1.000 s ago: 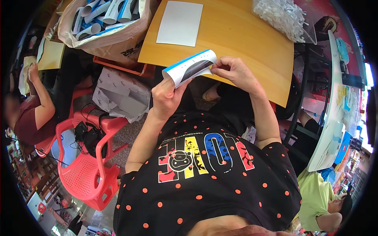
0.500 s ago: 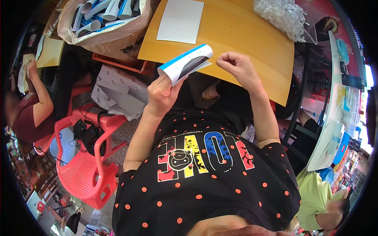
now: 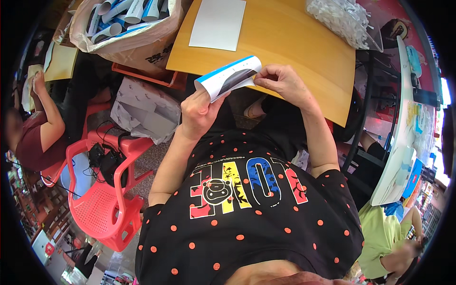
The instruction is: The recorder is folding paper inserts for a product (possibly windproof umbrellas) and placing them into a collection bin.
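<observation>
Now the fingers of the left hand [image 3: 197, 113] clamp a rolled sheet [image 3: 225, 76]; the right hand's [image 3: 287, 84] pinch its right corner.

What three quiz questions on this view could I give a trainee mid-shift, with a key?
1. True or false: the left grip is empty.
2. Which of these lies flat on the wooden table? A) a red cap B) a white rectangular sheet C) a green cup
3. Fill in: the open pale bag at the upper left holds ____.

Key:
1. False; it holds a curled printed sheet.
2. B
3. Blue-and-white rolls
</observation>
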Demonstrator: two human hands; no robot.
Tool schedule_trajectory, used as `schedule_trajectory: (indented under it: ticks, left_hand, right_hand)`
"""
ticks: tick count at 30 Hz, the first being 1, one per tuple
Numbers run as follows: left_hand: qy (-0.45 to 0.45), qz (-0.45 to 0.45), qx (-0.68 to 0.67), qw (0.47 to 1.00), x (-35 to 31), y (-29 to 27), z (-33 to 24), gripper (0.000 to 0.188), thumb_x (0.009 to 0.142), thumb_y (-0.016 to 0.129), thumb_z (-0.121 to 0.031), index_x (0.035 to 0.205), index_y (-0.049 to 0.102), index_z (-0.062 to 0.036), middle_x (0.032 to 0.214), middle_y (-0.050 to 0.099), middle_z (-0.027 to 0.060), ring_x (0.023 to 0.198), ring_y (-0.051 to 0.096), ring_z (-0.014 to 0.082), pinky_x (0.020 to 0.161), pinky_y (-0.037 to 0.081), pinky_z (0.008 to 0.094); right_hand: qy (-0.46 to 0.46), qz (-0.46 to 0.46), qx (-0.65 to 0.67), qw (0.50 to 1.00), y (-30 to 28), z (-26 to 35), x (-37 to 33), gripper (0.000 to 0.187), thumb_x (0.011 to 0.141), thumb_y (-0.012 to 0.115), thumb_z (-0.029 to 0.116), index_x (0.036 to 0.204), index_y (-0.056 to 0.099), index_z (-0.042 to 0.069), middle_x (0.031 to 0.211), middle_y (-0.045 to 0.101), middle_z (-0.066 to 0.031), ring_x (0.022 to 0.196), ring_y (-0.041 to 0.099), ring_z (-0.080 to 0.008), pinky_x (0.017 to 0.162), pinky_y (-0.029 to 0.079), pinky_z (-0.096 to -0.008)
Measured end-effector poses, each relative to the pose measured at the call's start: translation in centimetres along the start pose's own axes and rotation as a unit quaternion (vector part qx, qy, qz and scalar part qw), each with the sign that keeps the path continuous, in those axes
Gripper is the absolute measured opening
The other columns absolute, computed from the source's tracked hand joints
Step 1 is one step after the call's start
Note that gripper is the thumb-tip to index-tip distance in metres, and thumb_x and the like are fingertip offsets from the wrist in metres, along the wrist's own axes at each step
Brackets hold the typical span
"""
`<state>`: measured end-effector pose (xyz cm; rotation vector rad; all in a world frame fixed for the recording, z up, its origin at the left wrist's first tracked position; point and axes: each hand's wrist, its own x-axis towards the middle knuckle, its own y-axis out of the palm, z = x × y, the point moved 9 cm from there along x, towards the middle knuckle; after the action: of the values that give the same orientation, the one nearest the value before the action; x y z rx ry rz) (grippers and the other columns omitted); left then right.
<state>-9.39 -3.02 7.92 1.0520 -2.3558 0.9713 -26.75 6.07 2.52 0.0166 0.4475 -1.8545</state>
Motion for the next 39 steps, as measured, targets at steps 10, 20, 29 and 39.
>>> schedule_trajectory:
  ticks: [10, 20, 29, 39]
  left_hand:
    - [0.014, 0.008, 0.032, 0.999, -0.3, 0.1, 0.1, 0.021, 0.076, 0.073, -0.003, 0.096, 0.067, -0.0002, 0.081, 0.067, 0.0126, 0.069, 0.067, 0.0274, 0.058, 0.053, 0.0312]
    - [0.017, -0.004, 0.024, 1.0, -0.2, -0.1, 0.4, 0.022, 0.076, 0.073, -0.003, 0.096, 0.067, -0.0007, 0.085, 0.068, 0.0129, 0.072, 0.068, 0.0271, 0.06, 0.053, 0.0308]
    - [0.005, 0.003, 0.012, 1.0, -0.3, 0.0, 0.6, 0.023, 0.075, 0.073, -0.002, 0.097, 0.067, -0.0008, 0.087, 0.068, 0.0131, 0.073, 0.068, 0.0272, 0.061, 0.053, 0.0307]
    - [-0.003, 0.021, 0.008, 1.0, 0.1, 0.2, 0.7, 0.024, 0.076, 0.073, -0.001, 0.099, 0.067, -0.0009, 0.088, 0.068, 0.0132, 0.076, 0.068, 0.0268, 0.063, 0.053, 0.0312]
  right_hand:
    - [0.037, -0.025, -0.047, 0.998, 0.3, 0.0, 0.0, 0.023, 0.084, 0.059, 0.02, 0.083, 0.063, -0.002, 0.065, 0.051, 0.0001, 0.062, 0.044, -0.0082, 0.056, 0.038, -0.0259]
    - [0.025, -0.029, 0.049, 0.998, -0.1, -0.9, 0.3, 0.021, 0.084, 0.068, 0.017, 0.093, 0.068, -0.001, 0.078, 0.065, -0.0026, 0.073, 0.057, -0.0074, 0.068, 0.046, -0.0235]
    - [0.069, 0.015, 0.138, 0.988, 0.6, -1.9, 0.5, 0.02, 0.081, 0.07, 0.015, 0.092, 0.068, -0.002, 0.084, 0.069, -0.005, 0.078, 0.062, -0.0091, 0.074, 0.048, -0.0237]
    - [0.071, 0.0, 0.111, 0.991, 0.6, -1.7, 0.5, 0.019, 0.082, 0.069, 0.014, 0.092, 0.068, -0.002, 0.08, 0.069, -0.0048, 0.073, 0.06, -0.0082, 0.07, 0.046, -0.0216]
